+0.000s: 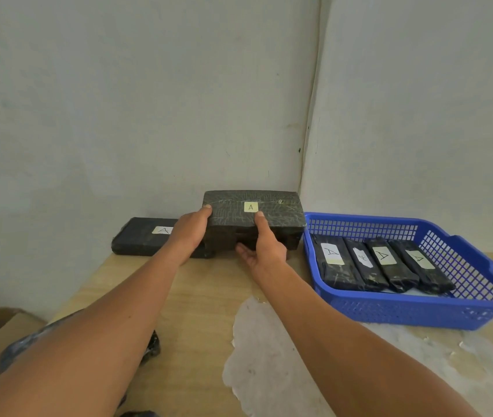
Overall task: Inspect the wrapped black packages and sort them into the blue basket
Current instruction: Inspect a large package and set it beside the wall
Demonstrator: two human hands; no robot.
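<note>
- I see both grips, left (192, 228) and right (265, 246), clamped on a shiny wrapped black brick (252, 212) at the counter's (197, 296) back edge.
- Four more bricks lie in the blue mesh basket (419, 308).

The basket (404, 308) sits on the table (197, 296) at the right, near the wall corner. In the basket lie four packages (382, 263) side by side in a row, their labels facing up. Just left of the basket stands a stack of packages; its top package (252, 210) is held between the left hand (192, 227) and the right hand (265, 251). Farther left of the basket (past the stack, against the wall) lies another package (140, 236) on the table.
</note>
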